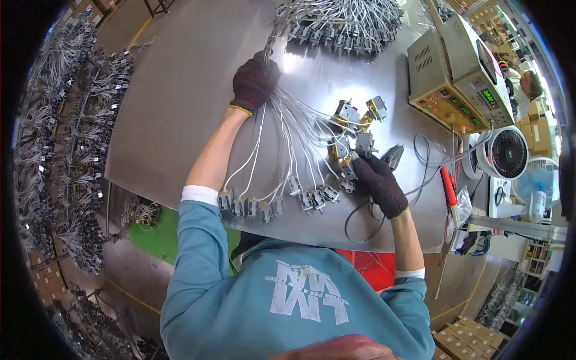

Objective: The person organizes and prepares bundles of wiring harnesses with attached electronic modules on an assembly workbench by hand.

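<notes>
My left hand (257, 83), in a dark knitted glove with a yellow cuff edge, is closed round a bundle of white wires (288, 120). The wires fan out toward me and to the right, ending in several small metal-cased electrical parts. One group of parts (252, 209) lies along the near table edge; another group (309, 199) sits just right of it. My gloved right hand (381, 185) has its fingertips closed on one small metal-cased part (348, 169) in a cluster at the wire ends. Just beyond that hand lies a dark object (393, 157) whose kind I cannot make out.
A large pile of similar wired parts (342, 30) covers the far table. Test instruments with lit displays (465, 108) stand at right, near a black-and-white fan (507, 153). A grey cable (427, 174) loops beside my right hand. Racks of wired parts (78, 150) stand left.
</notes>
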A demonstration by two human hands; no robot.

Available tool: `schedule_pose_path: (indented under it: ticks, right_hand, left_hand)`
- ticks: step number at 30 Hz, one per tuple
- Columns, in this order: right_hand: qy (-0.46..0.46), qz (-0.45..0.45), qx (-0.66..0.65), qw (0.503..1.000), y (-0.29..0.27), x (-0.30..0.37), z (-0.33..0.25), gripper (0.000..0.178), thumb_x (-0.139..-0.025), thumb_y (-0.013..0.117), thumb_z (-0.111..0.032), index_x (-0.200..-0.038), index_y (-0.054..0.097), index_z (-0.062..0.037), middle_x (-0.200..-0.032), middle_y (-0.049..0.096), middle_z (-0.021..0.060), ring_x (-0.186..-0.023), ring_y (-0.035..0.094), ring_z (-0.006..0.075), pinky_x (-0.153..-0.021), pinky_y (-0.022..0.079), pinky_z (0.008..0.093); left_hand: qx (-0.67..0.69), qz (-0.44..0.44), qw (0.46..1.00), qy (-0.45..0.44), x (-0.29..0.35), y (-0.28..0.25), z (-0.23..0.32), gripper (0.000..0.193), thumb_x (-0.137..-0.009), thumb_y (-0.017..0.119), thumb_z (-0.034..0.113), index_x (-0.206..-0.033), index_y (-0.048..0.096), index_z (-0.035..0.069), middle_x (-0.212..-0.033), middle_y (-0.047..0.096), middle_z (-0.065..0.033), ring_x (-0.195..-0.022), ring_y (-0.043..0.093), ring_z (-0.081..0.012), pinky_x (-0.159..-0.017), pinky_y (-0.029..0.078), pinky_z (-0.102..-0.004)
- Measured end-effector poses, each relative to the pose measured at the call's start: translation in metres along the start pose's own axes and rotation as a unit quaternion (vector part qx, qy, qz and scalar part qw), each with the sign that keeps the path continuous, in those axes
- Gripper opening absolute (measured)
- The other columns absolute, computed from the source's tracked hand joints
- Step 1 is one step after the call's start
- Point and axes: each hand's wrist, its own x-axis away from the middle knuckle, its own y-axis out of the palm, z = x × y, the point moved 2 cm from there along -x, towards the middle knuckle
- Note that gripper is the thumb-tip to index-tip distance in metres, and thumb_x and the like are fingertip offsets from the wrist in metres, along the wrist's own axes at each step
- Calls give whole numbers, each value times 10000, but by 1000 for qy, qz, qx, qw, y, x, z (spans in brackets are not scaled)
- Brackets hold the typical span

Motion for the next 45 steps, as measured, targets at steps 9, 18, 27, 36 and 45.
schedule_pose_path:
  ticks: [9, 18, 27, 36, 45]
  right_hand:
    - [47, 41, -131, 989, 13, 3, -21, 620, -1042, 719, -323, -1508, 548, 49, -975, 686, 55, -805, 661, 115, -672, 537, 271]
    - [-158, 104, 126, 974, -9, 5, -45, 490, -944, 856, -170, -1376, 648, -67, -987, 688, 34, -869, 669, 117, -741, 551, 311]
    - [-434, 51, 523, 732, 19, 34, -63, 436, -804, 809, 46, -1205, 749, -118, -1265, 769, 71, -1173, 708, 324, -965, 584, 450]
    - [-276, 41, 424, 862, 30, 29, -37, 467, -879, 858, -119, -1321, 711, -82, -1229, 749, 181, -1112, 726, 394, -951, 579, 468]
    - [-335, -71, 409, 846, 20, 29, -16, 422, -890, 823, -115, -1278, 656, -113, -1213, 701, 153, -1077, 701, 408, -894, 575, 470]
  left_hand:
    - [58, 38, 996, 61, 1, 5, -12, 432, -979, 712, 267, -1382, 672, 117, -946, 789, -23, -872, 767, -166, -838, 600, -349]
    - [71, -3, 997, 4, -1, 4, -2, 430, -976, 700, 276, -1367, 688, 100, -922, 779, -17, -856, 757, -165, -822, 589, -355]
    - [-19, 14, 999, 32, 2, -3, -3, 450, -950, 695, 373, -1327, 716, 127, -1007, 793, -130, -915, 763, -287, -850, 589, -459]
    - [-77, -24, 995, 63, 9, -21, 29, 429, -968, 644, 407, -1315, 727, 169, -1025, 756, -208, -955, 736, -408, -875, 584, -536]
    - [-79, -31, 991, 99, 19, -22, 42, 438, -969, 658, 433, -1326, 707, 183, -1032, 746, -199, -979, 720, -389, -849, 572, -554]
